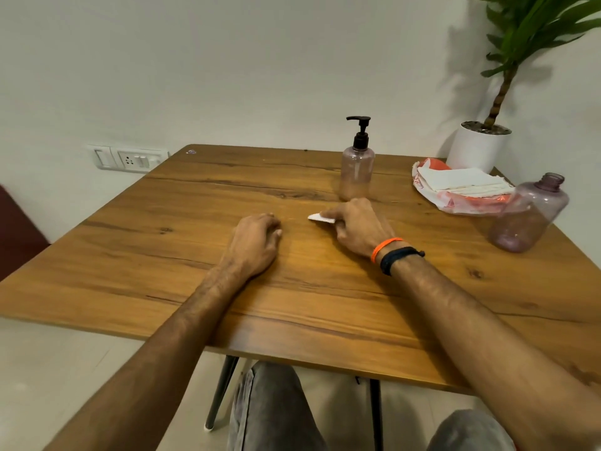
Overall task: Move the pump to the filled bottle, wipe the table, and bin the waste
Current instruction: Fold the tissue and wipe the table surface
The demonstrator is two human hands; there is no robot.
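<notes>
The pump (359,130) sits on the filled bottle (356,172) near the desk's (162,255) far edge. Just before it, the right hand (356,227) pinches a white tissue (320,218) against the desk; the left hand (257,242) rests loosely curled, holding nothing. An open bottle (528,214) stands at the right edge
</notes>
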